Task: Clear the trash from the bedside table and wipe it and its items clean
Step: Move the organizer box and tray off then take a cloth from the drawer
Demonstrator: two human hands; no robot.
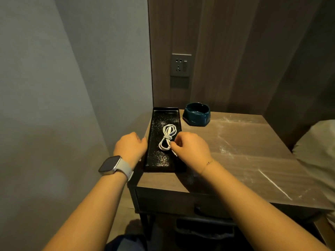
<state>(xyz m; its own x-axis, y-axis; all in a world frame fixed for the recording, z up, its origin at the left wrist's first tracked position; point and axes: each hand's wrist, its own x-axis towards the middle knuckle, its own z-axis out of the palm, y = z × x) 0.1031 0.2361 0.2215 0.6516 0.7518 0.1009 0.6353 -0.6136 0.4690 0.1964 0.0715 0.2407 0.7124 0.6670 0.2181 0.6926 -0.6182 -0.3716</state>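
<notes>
A long black tray (157, 160) speckled with white dust lies along the left side of the wooden bedside table (235, 160). A coiled white cable (167, 137) rests in the tray's middle. My left hand (130, 147), with a grey watch on its wrist, grips the tray's left rim with curled fingers. My right hand (190, 148) is at the tray's right rim, its curled fingertips pinching the cable's loose end by the coil. A dark teal ashtray (197, 115) stands behind the tray near the wall.
White dust streaks the tabletop to the right of my hands. A grey wall socket (180, 65) sits on the wood panel above the table. Bedding (319, 151) borders the table's right side. A drawer front (172, 201) is below, with a dark bin under the table.
</notes>
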